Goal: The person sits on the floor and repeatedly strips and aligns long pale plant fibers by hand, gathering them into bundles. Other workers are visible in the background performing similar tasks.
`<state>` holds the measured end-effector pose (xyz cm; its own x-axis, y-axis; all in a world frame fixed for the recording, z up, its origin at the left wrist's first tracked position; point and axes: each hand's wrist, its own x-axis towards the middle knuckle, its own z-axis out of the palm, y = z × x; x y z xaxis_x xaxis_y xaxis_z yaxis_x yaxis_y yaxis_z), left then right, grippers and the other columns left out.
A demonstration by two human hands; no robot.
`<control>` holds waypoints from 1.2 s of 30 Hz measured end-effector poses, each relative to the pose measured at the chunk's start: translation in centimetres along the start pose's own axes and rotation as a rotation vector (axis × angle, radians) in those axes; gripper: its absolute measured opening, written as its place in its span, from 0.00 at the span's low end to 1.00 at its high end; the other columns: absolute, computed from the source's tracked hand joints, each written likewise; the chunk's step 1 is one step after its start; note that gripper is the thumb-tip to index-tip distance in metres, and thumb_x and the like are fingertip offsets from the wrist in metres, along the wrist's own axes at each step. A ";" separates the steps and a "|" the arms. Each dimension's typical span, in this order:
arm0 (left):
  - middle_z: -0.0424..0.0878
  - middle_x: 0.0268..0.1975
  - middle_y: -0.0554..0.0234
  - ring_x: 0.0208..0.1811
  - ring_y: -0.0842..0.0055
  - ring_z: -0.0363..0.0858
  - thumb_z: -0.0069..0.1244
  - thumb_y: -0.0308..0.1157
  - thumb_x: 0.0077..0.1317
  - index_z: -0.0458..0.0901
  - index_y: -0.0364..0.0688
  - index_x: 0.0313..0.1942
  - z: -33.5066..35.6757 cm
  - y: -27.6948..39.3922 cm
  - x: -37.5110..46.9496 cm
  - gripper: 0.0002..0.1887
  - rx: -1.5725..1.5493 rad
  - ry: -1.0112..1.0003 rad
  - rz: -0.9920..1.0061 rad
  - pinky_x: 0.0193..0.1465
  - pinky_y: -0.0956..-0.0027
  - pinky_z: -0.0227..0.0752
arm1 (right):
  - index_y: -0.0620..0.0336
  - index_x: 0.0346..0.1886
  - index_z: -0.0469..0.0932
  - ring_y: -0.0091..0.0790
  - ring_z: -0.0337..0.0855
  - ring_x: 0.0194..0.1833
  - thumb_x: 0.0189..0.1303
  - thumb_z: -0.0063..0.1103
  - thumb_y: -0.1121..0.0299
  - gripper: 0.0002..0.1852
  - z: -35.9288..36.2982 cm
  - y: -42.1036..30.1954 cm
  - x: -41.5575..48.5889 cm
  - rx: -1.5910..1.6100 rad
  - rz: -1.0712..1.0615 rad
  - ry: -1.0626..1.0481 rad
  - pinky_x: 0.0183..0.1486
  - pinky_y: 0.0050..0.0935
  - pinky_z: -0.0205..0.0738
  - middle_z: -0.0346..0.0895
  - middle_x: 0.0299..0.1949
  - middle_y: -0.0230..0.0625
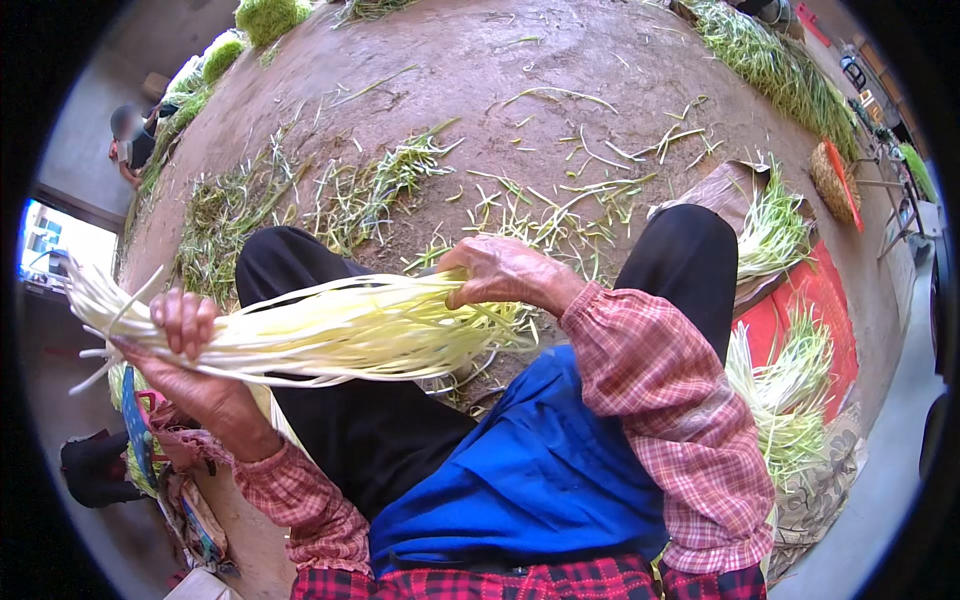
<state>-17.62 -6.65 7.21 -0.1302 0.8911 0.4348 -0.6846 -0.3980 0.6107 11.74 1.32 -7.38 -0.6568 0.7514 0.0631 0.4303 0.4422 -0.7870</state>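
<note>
My left hand (199,367) is closed around the white stalks of a long bundle of pale yellow-green leafy stalks, like blanched chives (322,330). The bundle lies across the view above my thighs, its white ends sticking out past my left fingers. At the other end my right hand (502,274) pinches some of the leaf tips between thumb and fingers, while looser tips hang below it. Beneath are my black trouser legs and a blue apron (525,472). Trimmed scraps (570,217) lie on the ground beyond my knees.
On the right, bunches of similar stalks (787,375) lie on a red sheet (840,322) and on brown sacking (724,187). A larger green heap (780,75) is at upper right. Withered leaves (232,217) are piled at left. Another person (139,146) is at far upper left beside more greens.
</note>
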 end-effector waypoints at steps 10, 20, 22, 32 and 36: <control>0.53 0.21 0.73 0.19 0.86 0.51 0.41 0.41 0.71 0.56 0.47 0.23 -3.1 9.2 -3.5 0.19 0.120 0.106 0.134 0.27 0.79 0.51 | 0.57 0.30 0.80 0.42 0.79 0.29 0.45 0.58 0.61 0.12 -1.9 -1.0 0.1 -0.140 0.039 -0.006 0.30 0.39 0.68 0.78 0.25 0.40; 0.50 0.21 0.75 0.20 0.86 0.48 0.43 0.43 0.70 0.54 0.48 0.22 -3.4 10.6 -4.1 0.21 0.276 0.239 0.307 0.24 0.80 0.47 | 0.53 0.34 0.82 0.45 0.82 0.35 0.54 0.48 0.72 0.11 -2.9 0.9 0.2 -0.521 0.114 0.286 0.36 0.40 0.74 0.80 0.29 0.43; 0.51 0.21 0.75 0.19 0.86 0.47 0.45 0.42 0.69 0.54 0.48 0.21 -3.7 10.3 -3.9 0.21 0.112 0.124 0.219 0.24 0.80 0.47 | 0.55 0.36 0.82 0.42 0.83 0.37 0.55 0.49 0.70 0.11 -3.5 -0.2 0.2 -0.458 0.219 0.230 0.39 0.38 0.75 0.82 0.34 0.42; 0.53 0.19 0.76 0.18 0.87 0.52 0.47 0.37 0.68 0.56 0.48 0.22 -3.2 11.7 -3.8 0.19 0.041 0.099 0.200 0.23 0.82 0.51 | 0.56 0.40 0.80 0.38 0.80 0.38 0.54 0.58 0.56 0.17 -0.1 -2.2 -0.3 0.152 0.071 -0.127 0.40 0.35 0.73 0.81 0.33 0.39; 0.52 0.18 0.75 0.17 0.87 0.52 0.44 0.34 0.70 0.56 0.48 0.21 -6.1 17.4 -4.4 0.18 0.147 0.040 0.107 0.21 0.84 0.50 | 0.55 0.34 0.81 0.43 0.80 0.38 0.47 0.59 0.56 0.15 2.1 -3.3 -0.6 0.120 -0.001 -0.118 0.38 0.40 0.72 0.80 0.30 0.41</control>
<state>-33.33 -16.17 11.90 -0.2272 0.8485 0.4780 -0.5534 -0.5164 0.6536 9.36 -1.63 -6.12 -0.7286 0.6850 -0.0034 0.3574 0.3759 -0.8550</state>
